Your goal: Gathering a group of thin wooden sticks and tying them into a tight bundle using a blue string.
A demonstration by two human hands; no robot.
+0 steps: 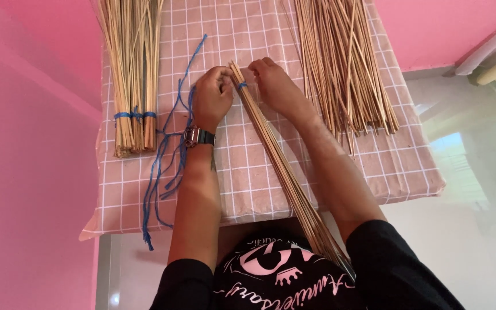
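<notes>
A thin bundle of straw-coloured sticks (282,166) lies diagonally across the pink checked cloth (242,189), its far end between my hands. My left hand (212,95) grips that end from the left; a dark wristwatch (198,136) sits on the wrist. From the right, my right hand (272,80) pinches a short blue string (241,85) wound around the bundle near its tip. The bundle's near end runs down over my dark printed shirt.
Tied bundles of sticks (133,74) bound with blue string lie at the left. Loose blue strings (165,155) trail beside my left arm and hang off the cloth's edge. A large loose pile of sticks (345,63) lies at the right. Pink walls surround the table.
</notes>
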